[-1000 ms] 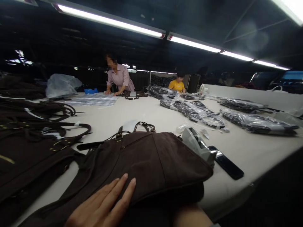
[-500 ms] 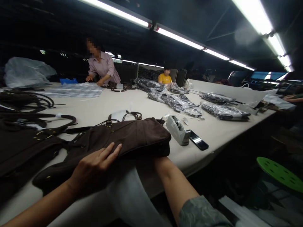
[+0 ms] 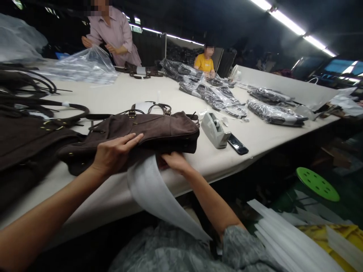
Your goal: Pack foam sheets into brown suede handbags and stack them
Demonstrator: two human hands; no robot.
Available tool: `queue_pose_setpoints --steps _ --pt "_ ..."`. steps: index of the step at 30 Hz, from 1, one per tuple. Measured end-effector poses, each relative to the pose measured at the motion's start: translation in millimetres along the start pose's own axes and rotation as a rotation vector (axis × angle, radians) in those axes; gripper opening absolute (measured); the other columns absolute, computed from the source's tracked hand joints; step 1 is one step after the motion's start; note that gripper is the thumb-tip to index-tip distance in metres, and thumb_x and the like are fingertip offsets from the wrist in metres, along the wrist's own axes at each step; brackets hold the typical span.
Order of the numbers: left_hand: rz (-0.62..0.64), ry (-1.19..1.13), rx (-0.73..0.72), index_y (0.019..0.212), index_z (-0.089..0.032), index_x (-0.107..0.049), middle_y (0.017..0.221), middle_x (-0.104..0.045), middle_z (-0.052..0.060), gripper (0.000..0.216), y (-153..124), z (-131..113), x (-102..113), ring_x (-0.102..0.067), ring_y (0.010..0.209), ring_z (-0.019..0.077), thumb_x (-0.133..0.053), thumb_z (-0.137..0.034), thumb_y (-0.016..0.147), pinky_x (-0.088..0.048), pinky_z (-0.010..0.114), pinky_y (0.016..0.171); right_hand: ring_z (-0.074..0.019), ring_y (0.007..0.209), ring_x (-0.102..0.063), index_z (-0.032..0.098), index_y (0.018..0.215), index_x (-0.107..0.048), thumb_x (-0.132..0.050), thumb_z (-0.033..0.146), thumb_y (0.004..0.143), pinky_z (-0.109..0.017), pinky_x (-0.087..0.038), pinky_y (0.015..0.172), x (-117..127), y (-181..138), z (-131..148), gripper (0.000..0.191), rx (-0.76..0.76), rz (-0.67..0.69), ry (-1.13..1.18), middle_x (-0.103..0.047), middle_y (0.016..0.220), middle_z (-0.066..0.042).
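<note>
A dark brown handbag (image 3: 167,126) lies on its side at the table's front edge, its base turned toward me. My left hand (image 3: 115,153) grips its near side, fingers on top and thumb out of sight. Beneath the bag's right end reaches my right hand (image 3: 176,161), its fingers mostly hidden. Between my hands a curved white foam sheet (image 3: 153,192) comes out from under the bag and hangs over the edge toward my lap. Whether the right fingers hold the sheet or the bag is hidden.
Right of the bag are a grey tape dispenser (image 3: 214,132) and a phone (image 3: 238,144). Other brown bags (image 3: 25,139) lie left. Plastic-wrapped bags (image 3: 275,112) lie farther back. Across the table a co-worker (image 3: 116,34) handles clear plastic. A green stool (image 3: 317,184) and foam sheets (image 3: 286,234) are at right.
My view has tilted downward. My right hand has drawn back somewhat from under the bag, and more of the foam sheet shows. The co-worker has lifted the clear plastic.
</note>
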State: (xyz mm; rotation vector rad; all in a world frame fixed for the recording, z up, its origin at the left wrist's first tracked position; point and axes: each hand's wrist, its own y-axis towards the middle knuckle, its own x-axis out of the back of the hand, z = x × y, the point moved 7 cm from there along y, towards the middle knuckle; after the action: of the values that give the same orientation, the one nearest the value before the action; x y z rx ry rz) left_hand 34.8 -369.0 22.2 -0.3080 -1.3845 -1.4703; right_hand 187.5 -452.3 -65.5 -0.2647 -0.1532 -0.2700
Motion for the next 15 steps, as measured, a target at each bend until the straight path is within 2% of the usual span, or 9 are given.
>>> queue_pose_setpoints --steps 3,5,6,8,9,11,13,15 --pt "0.023 0.012 -0.053 0.133 -0.021 -0.058 0.125 -0.067 0.006 0.047 -11 -15 -3 -0.070 0.099 0.0203 -0.034 -0.011 0.095 -0.056 0.027 0.072 -0.0139 0.059 -0.064 0.016 0.062 -0.060 -0.055 0.016 0.087 -0.020 -0.046 0.053 -18 -50 31 0.026 0.154 0.279 -0.228 -0.061 0.059 0.000" --pt "0.013 0.048 -0.129 0.130 -0.019 -0.061 0.121 -0.069 0.008 0.046 -26 -34 -9 -0.070 0.099 0.0211 -0.036 -0.009 0.093 -0.057 0.028 0.079 -0.0134 0.062 -0.066 0.016 0.068 -0.066 -0.060 0.026 0.088 -0.019 -0.047 0.055 -18 -87 63 0.023 0.286 0.445 -0.212 -0.066 0.066 -0.001" --pt "-0.005 0.069 -0.147 0.128 -0.018 -0.063 0.120 -0.070 0.009 0.046 -34 -42 -13 -0.070 0.099 0.0225 -0.037 -0.008 0.092 -0.057 0.030 0.081 -0.0134 0.064 -0.067 0.016 0.077 -0.071 -0.062 0.032 0.089 -0.019 -0.049 0.057 -10 -99 81 0.022 0.332 0.447 -0.160 -0.069 0.072 -0.002" --pt "-0.041 0.114 -0.138 0.127 -0.019 -0.064 0.121 -0.069 0.010 0.048 -47 -53 -20 -0.069 0.101 0.0242 -0.039 -0.005 0.088 -0.057 0.033 0.086 -0.0134 0.066 -0.067 0.017 0.096 -0.075 -0.062 0.040 0.090 -0.021 -0.053 0.061 12 -102 115 0.027 0.431 0.318 -0.095 -0.072 0.081 -0.004" --pt "-0.061 0.128 -0.122 0.127 -0.020 -0.063 0.122 -0.069 0.010 0.050 -51 -55 -23 -0.069 0.102 0.0243 -0.040 -0.003 0.087 -0.057 0.034 0.087 -0.0134 0.066 -0.067 0.017 0.101 -0.075 -0.062 0.040 0.090 -0.022 -0.053 0.063 22 -93 130 0.028 0.487 0.226 -0.117 -0.073 0.082 -0.004" --pt "-0.100 0.135 -0.091 0.128 -0.023 -0.063 0.124 -0.068 0.008 0.054 -57 -55 -26 -0.068 0.104 0.0239 -0.040 -0.001 0.085 -0.056 0.034 0.089 -0.0139 0.069 -0.068 0.018 0.102 -0.076 -0.062 0.031 0.090 -0.023 -0.054 0.067 33 -55 152 0.023 0.570 0.091 -0.249 -0.073 0.081 -0.003" --pt "-0.152 0.131 -0.086 0.129 -0.024 -0.062 0.126 -0.067 0.008 0.054 -61 -52 -27 -0.067 0.106 0.0240 -0.039 -0.002 0.086 -0.056 0.035 0.089 -0.0156 0.078 -0.069 0.018 0.099 -0.078 -0.062 0.022 0.088 -0.024 -0.054 0.075 32 5 159 0.019 0.578 0.028 -0.451 -0.074 0.084 -0.002" --pt "-0.165 0.137 -0.103 0.133 -0.024 -0.059 0.131 -0.064 0.008 0.053 -63 -49 -29 -0.065 0.111 0.0239 -0.038 -0.005 0.088 -0.055 0.034 0.091 -0.0178 0.090 -0.070 0.018 0.099 -0.078 -0.064 0.018 0.085 -0.024 -0.052 0.085 26 77 156 0.020 0.521 -0.016 -0.687 -0.076 0.092 -0.003"
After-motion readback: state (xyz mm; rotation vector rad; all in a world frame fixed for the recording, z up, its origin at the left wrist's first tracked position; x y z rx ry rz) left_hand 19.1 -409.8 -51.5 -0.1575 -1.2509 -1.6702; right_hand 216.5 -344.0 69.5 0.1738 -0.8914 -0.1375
